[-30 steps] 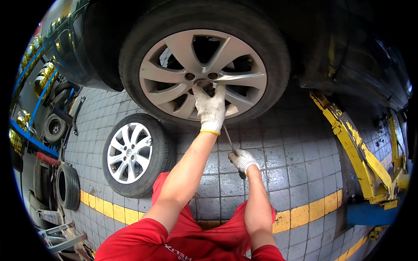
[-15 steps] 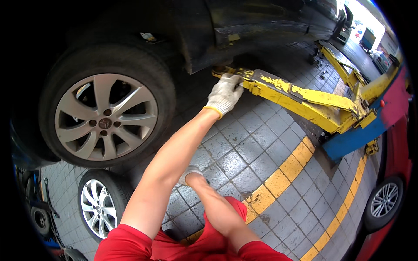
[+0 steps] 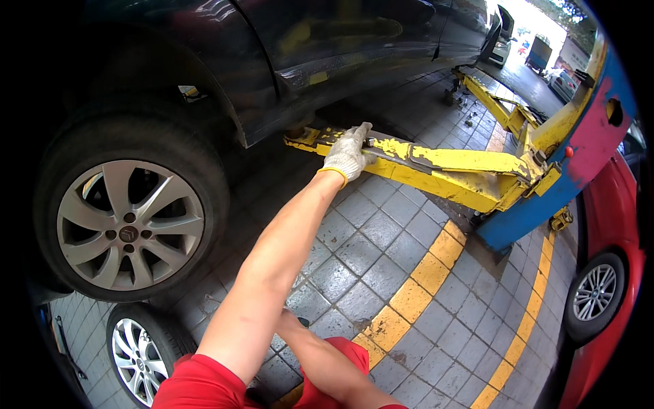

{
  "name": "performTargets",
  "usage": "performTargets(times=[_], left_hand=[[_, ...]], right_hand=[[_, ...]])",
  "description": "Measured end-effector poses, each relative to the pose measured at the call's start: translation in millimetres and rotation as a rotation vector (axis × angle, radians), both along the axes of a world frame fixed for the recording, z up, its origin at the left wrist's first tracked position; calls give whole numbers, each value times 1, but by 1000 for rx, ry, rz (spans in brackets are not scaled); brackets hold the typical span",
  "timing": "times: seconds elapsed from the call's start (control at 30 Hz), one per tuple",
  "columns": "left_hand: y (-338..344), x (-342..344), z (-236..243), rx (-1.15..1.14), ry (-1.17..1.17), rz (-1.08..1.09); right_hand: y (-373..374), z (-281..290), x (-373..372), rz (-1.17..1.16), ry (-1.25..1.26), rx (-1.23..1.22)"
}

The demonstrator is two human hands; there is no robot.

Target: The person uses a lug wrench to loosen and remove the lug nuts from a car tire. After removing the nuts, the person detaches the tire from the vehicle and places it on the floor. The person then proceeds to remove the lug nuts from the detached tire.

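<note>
My left hand (image 3: 349, 151), in a white knit glove with a yellow cuff, grips the worn yellow lift arm (image 3: 436, 178). Its fingers lie over the top and the thumb is at the near side. My right forearm (image 3: 323, 354) passes beneath the left one, which hides the right hand. A thin pale rod tip (image 3: 212, 298) shows left of my left forearm; whether the right hand holds it is hidden. Above the lift arm is the raised dark car (image 3: 340, 41). Its mounted wheel (image 3: 129, 235), with silver spokes, hangs at the left.
A loose wheel (image 3: 139, 365) stands on the grey tiled floor (image 3: 381, 249) below the mounted one. The blue lift post (image 3: 521, 221) rises at the right. Beyond it stands a red car (image 3: 610, 204). A second yellow lift arm (image 3: 494, 102) reaches under the dark car farther back.
The view has shifted, with the dark car and wheels moving left in the picture. My left hand now lies farther over the lift arm. The right glove, visible before, is now hidden behind my left forearm.
</note>
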State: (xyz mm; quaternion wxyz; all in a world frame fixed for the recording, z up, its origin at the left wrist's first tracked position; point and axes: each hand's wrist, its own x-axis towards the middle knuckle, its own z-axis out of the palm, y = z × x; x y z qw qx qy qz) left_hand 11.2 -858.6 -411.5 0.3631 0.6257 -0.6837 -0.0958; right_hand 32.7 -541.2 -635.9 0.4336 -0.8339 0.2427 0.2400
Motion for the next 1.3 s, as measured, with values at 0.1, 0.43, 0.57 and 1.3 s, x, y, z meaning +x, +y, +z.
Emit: performTargets(times=[0.1, 0.43, 0.57, 1.3], left_hand=[[29, 27, 7, 5, 14, -34], [364, 81, -37, 143, 419, -50], [478, 99, -75, 169, 507, 443], [728, 22, 72, 528, 504, 595]], right_hand=[[6, 7, 10, 45, -9, -3], [29, 20, 35, 119, -13, -101], [83, 27, 77, 261, -14, -123], [227, 296, -157, -613, 33, -12]])
